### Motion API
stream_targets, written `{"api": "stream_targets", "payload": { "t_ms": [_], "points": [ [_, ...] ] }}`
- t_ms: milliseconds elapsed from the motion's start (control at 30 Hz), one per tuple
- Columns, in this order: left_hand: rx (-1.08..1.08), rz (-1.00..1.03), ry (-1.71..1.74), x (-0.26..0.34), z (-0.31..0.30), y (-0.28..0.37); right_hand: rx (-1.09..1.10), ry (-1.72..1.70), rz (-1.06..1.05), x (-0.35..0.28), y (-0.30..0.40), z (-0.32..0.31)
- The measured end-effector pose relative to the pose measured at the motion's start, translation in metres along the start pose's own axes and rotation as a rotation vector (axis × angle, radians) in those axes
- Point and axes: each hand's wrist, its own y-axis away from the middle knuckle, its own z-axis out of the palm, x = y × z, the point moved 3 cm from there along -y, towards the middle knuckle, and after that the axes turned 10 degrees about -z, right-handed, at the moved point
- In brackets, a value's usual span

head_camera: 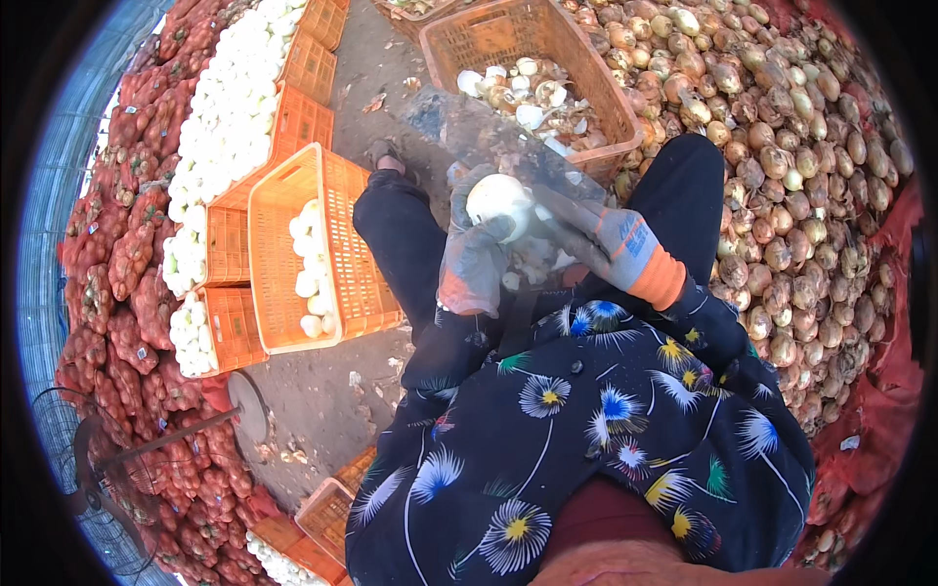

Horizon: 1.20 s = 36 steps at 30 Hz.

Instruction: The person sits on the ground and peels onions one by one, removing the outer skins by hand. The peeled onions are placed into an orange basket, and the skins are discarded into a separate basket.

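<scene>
My left hand, in a grey work glove with a plastic cover over it, holds a peeled white onion above my lap. My right hand wears a grey glove with an orange cuff. Its fingers reach to the onion's right side; whether they grip a tool is hidden. Beneath the hands, a dirty translucent sheet slopes from my lap to an orange plastic crate of onion skins and trimmings. Onion scraps lie on the sheet near my wrists.
Unpeeled onions are heaped at my right. An orange crate with several peeled onions stands by my left knee. Beyond it are crates filled with peeled onions and red mesh sacks. A pedestal fan stands at lower left.
</scene>
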Motion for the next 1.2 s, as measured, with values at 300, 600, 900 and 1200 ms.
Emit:
{"api": "stream_targets", "payload": {
  "t_ms": [300, 600, 900, 1200],
  "points": [
    [-0.144, 0.082, -0.377, 0.023, -0.005, -0.018, 0.006, -0.222, 0.075, 0.001, -0.001, 0.002],
    [-0.244, 0.176, -0.398, 0.057, 0.043, -0.012, 0.36, -0.098, -0.167, 0.007, -0.007, 0.009],
    [0.009, 0.039, -0.039, 0.005, 0.024, 0.0, 0.163, -0.147, -0.011, 0.013, 0.007, 0.012],
    [-0.093, -0.112, -0.248, -0.007, 0.003, -0.001, 0.322, -0.329, 0.146, 0.025, -0.006, -0.012]
  ]
}}
